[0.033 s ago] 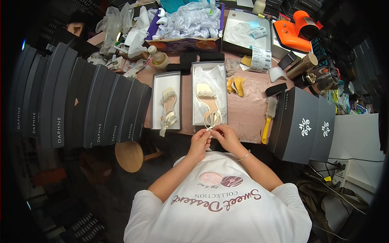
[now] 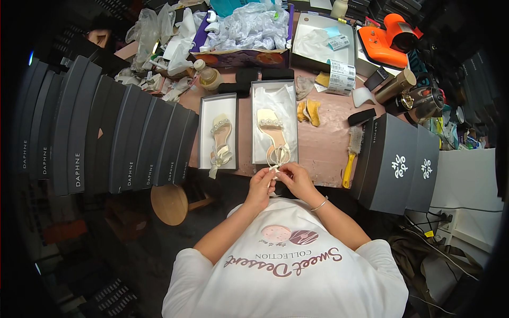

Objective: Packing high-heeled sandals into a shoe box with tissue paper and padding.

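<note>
Cream sandal (image 2: pixel 272 132), with a row of pearls over its toe band, lies on white tissue in the open shoebox (image 2: pixel 292 127) in front of me. Its thin ankle straps (image 2: pixel 278 158) reach over the box's near edge to my fingers. My left hand (image 2: pixel 260 186) pinches a strap end, its fingertips closed. Right beside it, my right hand (image 2: pixel 297 179) also closes finger and thumb on the strap, near a small knot or bow partly hidden by the fingers. The matching sandal (image 2: pixel 220 139) rests in a shallow grey box part (image 2: pixel 202 127) to the left, its ribbon hanging over the near edge.
Upright dark shoeboxes (image 2: pixel 127 138) line the left; more boxes (image 2: pixel 389 164) stand right. A yellow-handled brush (image 2: pixel 350 164) lies near the right boxes. Yellow cloth pieces (image 2: pixel 308 113), a label roll (image 2: pixel 341 77), a bottle (image 2: pixel 208 77) and a plastic-filled carton (image 2: pixel 238 58) sit farther back.
</note>
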`<state>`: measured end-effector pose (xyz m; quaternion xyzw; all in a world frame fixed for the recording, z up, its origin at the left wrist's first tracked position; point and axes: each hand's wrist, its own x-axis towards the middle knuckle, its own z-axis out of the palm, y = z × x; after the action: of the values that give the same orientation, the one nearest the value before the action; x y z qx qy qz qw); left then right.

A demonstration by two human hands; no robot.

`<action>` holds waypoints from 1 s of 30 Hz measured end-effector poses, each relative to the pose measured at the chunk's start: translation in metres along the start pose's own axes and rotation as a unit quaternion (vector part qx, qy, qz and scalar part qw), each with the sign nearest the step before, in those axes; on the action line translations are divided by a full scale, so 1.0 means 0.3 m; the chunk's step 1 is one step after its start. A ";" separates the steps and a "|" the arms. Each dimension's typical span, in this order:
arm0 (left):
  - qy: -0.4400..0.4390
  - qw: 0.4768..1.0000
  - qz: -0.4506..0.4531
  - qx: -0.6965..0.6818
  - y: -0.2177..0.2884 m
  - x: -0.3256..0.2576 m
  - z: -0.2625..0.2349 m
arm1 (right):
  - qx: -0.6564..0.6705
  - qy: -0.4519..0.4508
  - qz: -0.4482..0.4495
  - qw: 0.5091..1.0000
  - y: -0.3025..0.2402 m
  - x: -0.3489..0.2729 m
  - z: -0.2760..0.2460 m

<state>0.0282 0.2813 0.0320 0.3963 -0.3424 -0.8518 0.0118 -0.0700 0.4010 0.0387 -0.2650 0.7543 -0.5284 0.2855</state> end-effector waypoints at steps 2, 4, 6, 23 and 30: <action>-0.016 0.999 -0.017 -0.026 0.009 0.008 -0.007 | -0.009 0.010 -0.010 1.000 0.014 -0.010 0.008; -0.032 0.999 -0.026 -0.032 0.011 0.011 -0.005 | -0.005 0.000 0.011 1.000 0.018 -0.019 0.008; -0.045 0.998 -0.030 -0.013 0.012 0.004 0.002 | 0.027 -0.003 0.022 0.999 0.039 -0.020 0.011; -0.057 0.997 0.007 0.043 0.025 0.017 0.010 | 0.525 0.002 0.124 0.842 0.021 -0.052 -0.192; -0.092 0.988 0.019 0.125 0.038 0.040 0.025 | -0.169 -0.009 -0.195 0.966 -0.064 0.013 -0.133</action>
<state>0.0122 0.2734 0.0342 0.3083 -0.4532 -0.8347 -0.0527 -0.0991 0.4183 0.0676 -0.4563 0.7640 -0.4361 0.1342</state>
